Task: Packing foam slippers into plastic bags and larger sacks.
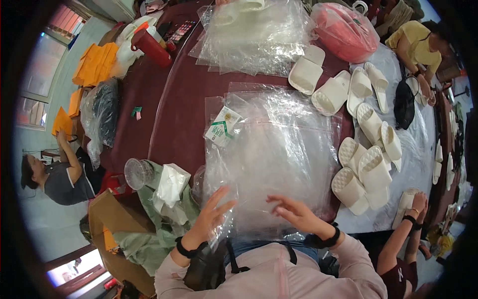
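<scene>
Stack of clear, flat plastic bags (284, 164) on dark-red worktop (132, 129), fwd of & btwn hands. L hand (214, 214) at stack's lower L edge, R hand (295, 213) over lower pt; both open, fingers loosely extended, contact unclear. White-green rect. packet (222, 127) on stack, upper L.

Pretty decent indoor light, kinda soft, with a bright window (45, 65) on the left and a lower-left opening (74, 271) nearly blown out. The clear plastic bags (279, 149) catch streaky white glare; the dark red bench (186, 70) stays mostly matte. Fingers (288, 204) look slightly smeared. Fisheye warps everything toward those black corners.
</scene>
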Demonstrator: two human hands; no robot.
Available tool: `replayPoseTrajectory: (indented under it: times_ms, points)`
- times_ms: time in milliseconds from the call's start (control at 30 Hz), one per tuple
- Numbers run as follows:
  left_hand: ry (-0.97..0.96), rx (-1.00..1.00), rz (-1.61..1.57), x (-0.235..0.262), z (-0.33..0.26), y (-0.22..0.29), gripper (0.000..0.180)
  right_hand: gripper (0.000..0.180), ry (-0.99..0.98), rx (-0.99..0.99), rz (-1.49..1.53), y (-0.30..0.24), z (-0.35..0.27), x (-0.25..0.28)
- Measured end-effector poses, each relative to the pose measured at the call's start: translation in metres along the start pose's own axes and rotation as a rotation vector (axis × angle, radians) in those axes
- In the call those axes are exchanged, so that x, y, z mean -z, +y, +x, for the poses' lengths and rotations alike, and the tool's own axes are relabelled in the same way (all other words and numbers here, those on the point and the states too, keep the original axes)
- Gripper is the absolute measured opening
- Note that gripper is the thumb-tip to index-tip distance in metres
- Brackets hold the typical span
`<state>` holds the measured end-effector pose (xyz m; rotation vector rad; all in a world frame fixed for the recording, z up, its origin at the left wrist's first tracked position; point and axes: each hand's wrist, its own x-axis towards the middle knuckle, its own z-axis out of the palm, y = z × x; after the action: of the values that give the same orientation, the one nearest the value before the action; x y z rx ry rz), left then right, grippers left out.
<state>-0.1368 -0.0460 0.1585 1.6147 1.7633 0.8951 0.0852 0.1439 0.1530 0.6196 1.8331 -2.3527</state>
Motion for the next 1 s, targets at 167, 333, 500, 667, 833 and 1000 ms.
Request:
replayPoseTrajectory:
  times_ms: [167,333,500,667,833,1000]
  points:
    - [0.212,0.271,-0.595,0.000,0.017,0.031,0.046,0.035,0.577,-0.068,0.103,0.014,0.064,-0.033]
    - [0.037,0.250,-0.268,0.007,0.015,0.045,0.042,0.023,0.648,-0.071,0.368,0.006,0.064,-0.012]
    - [-0.304,0.143,0.257,-0.011,0.024,0.056,0.053,0.019,0.759,-0.137,0.271,0.013,0.067,0.068]
    - [-0.679,0.206,0.535,-0.024,0.055,0.086,0.067,0.016,1.016,-0.021,-0.315,0.031,0.071,0.099]
    - [-0.509,0.258,0.196,-0.019,0.103,0.071,0.080,0.017,1.062,-0.033,-0.633,0.023,0.068,0.092]
    - [-0.490,0.028,0.708,-0.044,0.144,0.063,0.086,0.023,1.248,-0.003,-0.563,0.004,0.056,0.084]
